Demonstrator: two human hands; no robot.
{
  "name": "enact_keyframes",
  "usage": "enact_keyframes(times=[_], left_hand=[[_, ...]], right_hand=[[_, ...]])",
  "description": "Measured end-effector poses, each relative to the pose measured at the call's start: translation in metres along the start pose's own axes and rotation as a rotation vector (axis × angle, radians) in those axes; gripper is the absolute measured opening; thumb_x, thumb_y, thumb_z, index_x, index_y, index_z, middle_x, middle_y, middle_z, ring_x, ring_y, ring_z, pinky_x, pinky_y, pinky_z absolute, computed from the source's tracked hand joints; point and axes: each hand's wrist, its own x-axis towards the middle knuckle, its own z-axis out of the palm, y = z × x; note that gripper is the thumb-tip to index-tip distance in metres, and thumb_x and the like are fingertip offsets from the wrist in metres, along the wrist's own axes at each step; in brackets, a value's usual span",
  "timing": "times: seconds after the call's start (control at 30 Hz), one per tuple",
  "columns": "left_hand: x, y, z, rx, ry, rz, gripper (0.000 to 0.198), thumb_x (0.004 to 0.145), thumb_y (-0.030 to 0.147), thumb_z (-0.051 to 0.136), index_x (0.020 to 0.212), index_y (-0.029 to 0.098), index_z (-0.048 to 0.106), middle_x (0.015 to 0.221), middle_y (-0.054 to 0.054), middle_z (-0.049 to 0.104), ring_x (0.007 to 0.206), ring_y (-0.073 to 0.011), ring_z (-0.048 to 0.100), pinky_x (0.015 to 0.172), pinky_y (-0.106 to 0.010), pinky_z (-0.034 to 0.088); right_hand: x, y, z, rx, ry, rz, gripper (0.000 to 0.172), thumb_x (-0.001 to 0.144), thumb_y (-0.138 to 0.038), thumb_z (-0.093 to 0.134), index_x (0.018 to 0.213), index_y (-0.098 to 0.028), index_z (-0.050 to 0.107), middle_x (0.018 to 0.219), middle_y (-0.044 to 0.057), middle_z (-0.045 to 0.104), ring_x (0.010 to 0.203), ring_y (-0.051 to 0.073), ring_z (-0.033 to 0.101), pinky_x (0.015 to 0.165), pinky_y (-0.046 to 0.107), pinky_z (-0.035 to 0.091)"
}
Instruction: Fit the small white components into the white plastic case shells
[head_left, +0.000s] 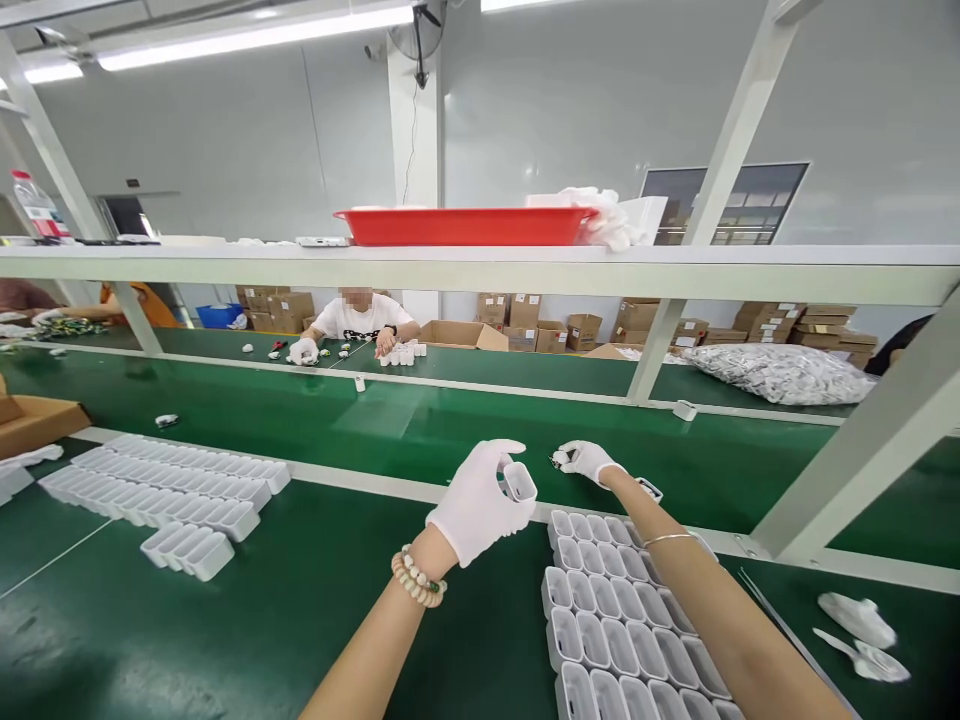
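My left hand (472,505), in a white glove, holds a small white open-topped plastic housing (520,482) between thumb and fingers, over the near rail of the green belt. To its right, my gloved right hand (589,461) is stretched out over the belt, its fingers closed on a small dark-and-white part (556,460) whose kind I cannot make out. Below my right forearm, rows of white plastic housings (604,595) stand side by side with their openings up. The arm hides some of them. A white piece with a dark inside (649,489) lies close behind my right wrist.
More housings (172,485) stand in rows at the left, near a cardboard box (41,425). A shelf (480,272) with a red tray (465,228) crosses above the belt (247,405). Opposite sits a co-worker (364,318). White scraps (859,618) lie at the right.
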Motion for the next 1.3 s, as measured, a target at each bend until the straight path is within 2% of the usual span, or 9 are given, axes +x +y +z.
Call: enact_keyframes(times=[0.13,0.23,0.37,0.5,0.63,0.83,0.97,1.13,1.3], left_hand=[[-0.013,0.017,-0.007,0.032,-0.003,0.158,0.053,0.065,0.006,0.066,0.115,0.021,0.055,0.109,-0.005,0.055,0.078,-0.0146,0.063,0.045,-0.019,0.051],[-0.018,0.028,-0.014,0.134,0.006,0.281,0.045,0.068,0.006,0.067,0.109,0.02,0.056,0.107,-0.005,0.058,0.087,-0.0176,0.063,0.065,-0.028,0.059],[-0.02,0.034,-0.017,0.254,-0.026,0.387,0.037,0.07,0.005,0.068,0.102,0.02,0.058,0.105,-0.004,0.061,0.097,-0.0202,0.063,0.09,-0.039,0.055],[-0.024,0.037,-0.014,0.288,-0.079,0.423,0.037,0.073,0.006,0.068,0.106,0.019,0.057,0.108,-0.005,0.061,0.102,-0.0208,0.062,0.092,-0.04,0.055],[-0.033,0.041,-0.015,0.317,-0.131,0.507,0.044,0.075,0.006,0.068,0.115,0.021,0.055,0.113,-0.006,0.062,0.107,-0.0203,0.061,0.095,-0.038,0.054],[-0.042,0.047,-0.018,0.393,-0.163,0.631,0.048,0.08,0.005,0.061,0.125,0.02,0.052,0.119,-0.01,0.063,0.112,-0.0227,0.059,0.091,-0.039,0.054],[-0.047,0.052,-0.019,0.448,-0.184,0.692,0.055,0.081,0.001,0.058,0.131,0.021,0.046,0.101,-0.006,0.068,0.112,-0.0229,0.059,0.091,-0.039,0.054],[-0.05,0.057,-0.018,0.492,-0.178,0.697,0.06,0.081,-0.001,0.056,0.134,0.024,0.042,0.093,-0.002,0.068,0.101,-0.0206,0.062,0.088,-0.037,0.054],[-0.05,0.062,-0.018,0.529,-0.169,0.73,0.063,0.083,-0.001,0.052,0.137,0.026,0.035,0.083,0.002,0.066,0.088,-0.0184,0.063,0.082,-0.034,0.055]], right_hand=[[-0.022,-0.01,-0.011,0.207,0.015,-0.064,0.024,0.095,-0.033,0.06,0.11,-0.015,0.063,0.105,0.005,0.067,0.086,0.017,0.066,0.075,0.035,0.057],[-0.048,-0.024,-0.024,0.384,0.01,-0.144,0.027,0.088,-0.038,0.069,0.097,-0.014,0.063,0.092,0.004,0.068,0.076,0.015,0.066,0.066,0.031,0.056],[-0.103,-0.048,-0.035,0.627,-0.006,-0.246,0.05,0.064,-0.054,0.083,0.091,-0.018,0.062,0.087,0.005,0.071,0.067,0.016,0.066,0.061,0.031,0.055],[-0.163,-0.072,-0.028,0.787,-0.004,-0.285,0.052,0.07,-0.055,0.079,0.109,-0.022,0.066,0.091,0.004,0.072,0.065,0.016,0.067,0.062,0.033,0.058],[-0.204,-0.088,-0.014,0.881,0.028,-0.375,0.044,0.072,-0.047,0.081,0.108,-0.023,0.072,0.094,0.005,0.074,0.075,0.02,0.07,0.068,0.036,0.062],[-0.236,-0.106,-0.016,0.585,0.045,-0.645,0.032,0.086,-0.032,0.072,0.118,-0.034,0.07,0.085,-0.001,0.075,0.075,0.018,0.071,0.071,0.032,0.06],[-0.244,-0.111,-0.023,0.395,0.14,-0.828,0.039,0.088,-0.03,0.069,0.126,-0.038,0.064,0.091,-0.002,0.077,0.081,0.018,0.071,0.078,0.032,0.059],[-0.248,-0.111,-0.022,0.372,0.169,-0.664,0.043,0.086,-0.032,0.071,0.129,-0.037,0.063,0.093,-0.001,0.078,0.085,0.019,0.074,0.083,0.033,0.061],[-0.253,-0.113,-0.02,0.375,0.198,-0.531,0.036,0.081,-0.039,0.074,0.117,-0.031,0.073,0.104,0.002,0.078,0.096,0.026,0.073,0.085,0.038,0.062]])
